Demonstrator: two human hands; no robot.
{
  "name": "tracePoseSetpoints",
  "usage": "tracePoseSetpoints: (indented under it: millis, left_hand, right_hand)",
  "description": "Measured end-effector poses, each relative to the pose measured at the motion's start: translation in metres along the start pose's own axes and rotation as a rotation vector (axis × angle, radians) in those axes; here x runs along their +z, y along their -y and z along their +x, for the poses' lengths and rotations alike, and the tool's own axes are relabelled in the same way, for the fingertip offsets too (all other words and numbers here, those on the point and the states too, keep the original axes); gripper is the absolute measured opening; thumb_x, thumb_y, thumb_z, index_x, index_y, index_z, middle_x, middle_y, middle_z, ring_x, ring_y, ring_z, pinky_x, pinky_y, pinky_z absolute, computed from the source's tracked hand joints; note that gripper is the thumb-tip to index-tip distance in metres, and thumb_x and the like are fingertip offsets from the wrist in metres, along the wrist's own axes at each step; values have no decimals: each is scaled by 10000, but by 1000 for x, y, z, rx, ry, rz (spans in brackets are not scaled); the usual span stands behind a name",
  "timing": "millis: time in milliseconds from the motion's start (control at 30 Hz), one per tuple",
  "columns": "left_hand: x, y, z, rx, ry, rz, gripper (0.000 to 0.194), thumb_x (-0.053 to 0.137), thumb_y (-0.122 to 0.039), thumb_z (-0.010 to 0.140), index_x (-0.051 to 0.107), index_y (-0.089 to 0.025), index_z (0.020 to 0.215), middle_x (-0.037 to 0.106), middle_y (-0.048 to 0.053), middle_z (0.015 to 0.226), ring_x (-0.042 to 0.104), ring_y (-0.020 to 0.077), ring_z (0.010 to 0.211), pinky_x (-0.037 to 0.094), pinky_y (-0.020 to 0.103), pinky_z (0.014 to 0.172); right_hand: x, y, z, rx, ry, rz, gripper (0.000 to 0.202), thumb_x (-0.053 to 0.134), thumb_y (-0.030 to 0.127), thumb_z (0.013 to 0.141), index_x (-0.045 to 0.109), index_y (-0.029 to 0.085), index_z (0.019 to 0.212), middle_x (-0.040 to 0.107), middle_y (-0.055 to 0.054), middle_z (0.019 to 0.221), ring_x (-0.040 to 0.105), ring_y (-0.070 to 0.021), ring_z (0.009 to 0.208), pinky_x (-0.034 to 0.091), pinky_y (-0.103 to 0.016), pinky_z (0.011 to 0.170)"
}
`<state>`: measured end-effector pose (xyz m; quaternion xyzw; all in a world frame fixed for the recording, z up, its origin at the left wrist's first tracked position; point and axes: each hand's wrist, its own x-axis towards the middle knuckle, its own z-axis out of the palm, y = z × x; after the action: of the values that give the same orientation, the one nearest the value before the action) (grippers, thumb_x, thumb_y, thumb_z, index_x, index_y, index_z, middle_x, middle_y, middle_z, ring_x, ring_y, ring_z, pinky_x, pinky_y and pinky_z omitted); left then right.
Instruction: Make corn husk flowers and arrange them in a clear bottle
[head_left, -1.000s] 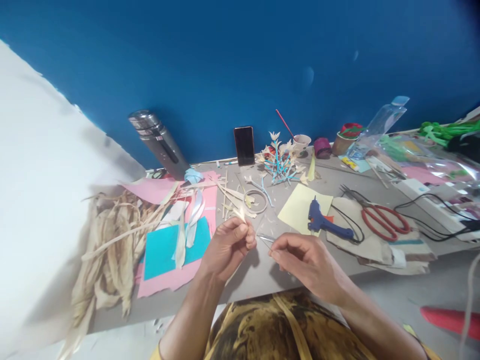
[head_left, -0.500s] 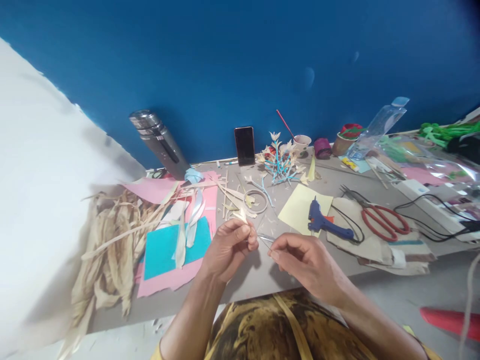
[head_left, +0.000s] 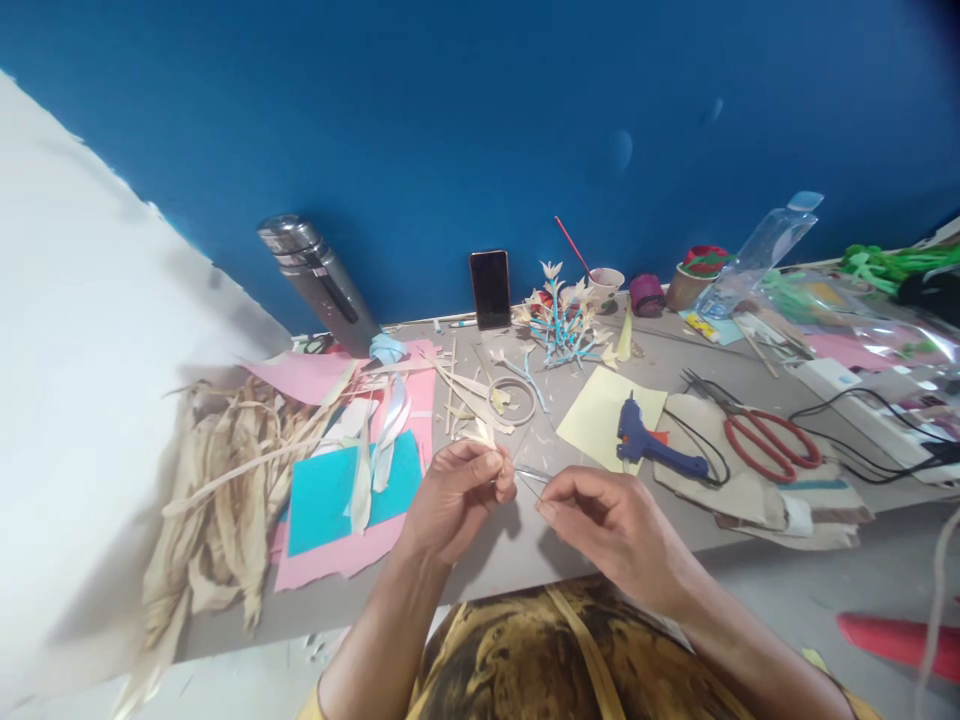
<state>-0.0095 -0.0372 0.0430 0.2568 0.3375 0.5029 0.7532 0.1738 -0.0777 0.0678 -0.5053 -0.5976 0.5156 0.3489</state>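
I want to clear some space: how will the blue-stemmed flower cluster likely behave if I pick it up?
The blue-stemmed flower cluster is probably light, since its stems and petals look thin. Those slender, pointed petals would likely crease or snap if squeezed. Its branches splay outward, so it may snag on neighbours such as the paper cup.

It's a craft corner, by the look of it — a grey table (head_left: 660, 358) against a blue wall (head_left: 420, 150), strewn with making supplies. I can see a glue gun (head_left: 654, 450), red-handled scissors (head_left: 739, 411), a turquoise sheet (head_left: 319, 505), a heap of dried husk-like strips (head_left: 217, 490) and blue-stemmed pale flowers (head_left: 559, 330) — a small handicraft workspace.
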Motion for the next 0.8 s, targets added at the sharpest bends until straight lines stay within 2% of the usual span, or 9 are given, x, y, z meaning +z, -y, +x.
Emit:
tracePoseSetpoints:
  millis: [133,300,500,633,800]
  left_hand:
    - [1,-3,-1,11,-15,63,192,902,-238,611,737,-153,661,635,7,597,536,91,527,425,242,563]
    - [1,-10,-3,89,-55,234,170,885,-231,605,737,-147,604,670,29,623,574,109,525,436,243,550]
    - [-2,-17,-4,69,24,339,92,813,-181,651,739,-148,608,628,9,561,564,112,507,440,246,547]
    - [-5,-17,-1,52,74,379,56,803,-173,681,762,-150,651,651,16,575,572,109,518,448,239,554]
    - [-9,-13,-2,104,67,420,90,847,-229,704,784,-168,684,691,27,620,603,116,570,490,252,621]
  right_hand:
    - [0,0,-2,-4,-12,-31,213,601,343,851,645,180,722,479,17,604,393,-114,563,327,-214,486]
    - [1,-1,-5,5,-28,-65,197,588,307,853,639,183,708,468,17,608,375,-115,567,301,-219,477]
    - [2,-4,-9,-19,-17,-100,180,572,243,857,612,178,694,472,24,612,380,-106,569,292,-224,492]
    - [3,-10,-10,-47,-24,-125,180,563,230,871,606,178,705,461,29,613,380,-103,571,292,-227,500]
    - [2,-16,-10,-96,-83,-145,191,558,235,884,609,179,708,456,28,610,376,-103,563,291,-229,492]
